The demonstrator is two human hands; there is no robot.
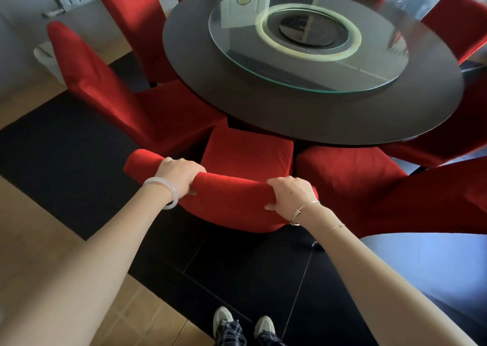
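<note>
**Head view: left hand (180,174) and right hand (290,195) grip a red chair (232,200) at the round desk (303,124)**

A person stands behind the red chair with both arms stretched forward and both hands closed over the top edge of its backrest. The left hand holds the backrest near its left end, fingers curled over the far side and thumb against the near face. The right hand clamps the backrest near its right end, fingers wrapped over the top and thumb pressing the cloth below. The stretch of red cover between the two hands is smooth and rounded. The chair's seat (250,153) lies just beyond the hands, its far edge reaching the rim of the dark round desk. Further ahead of the hands, a glass turntable (237,42) rests on the middle of the desk, with a pale ring (316,55) at its centre. More chairs in the same red covers surround the desk. A tall-backed chair (105,89) stands just left of the left hand, and a close-set chair (347,177) stands just right of the right hand, beside the held one. A white bangle (174,191) sits on the left wrist, and thin silver bracelets (305,208) circle the right. Below the hands, nearest the camera, two pale shoes (224,316) stand on black floor tiles (237,261). Light wood flooring (39,240) runs to the left of the left arm.
</note>
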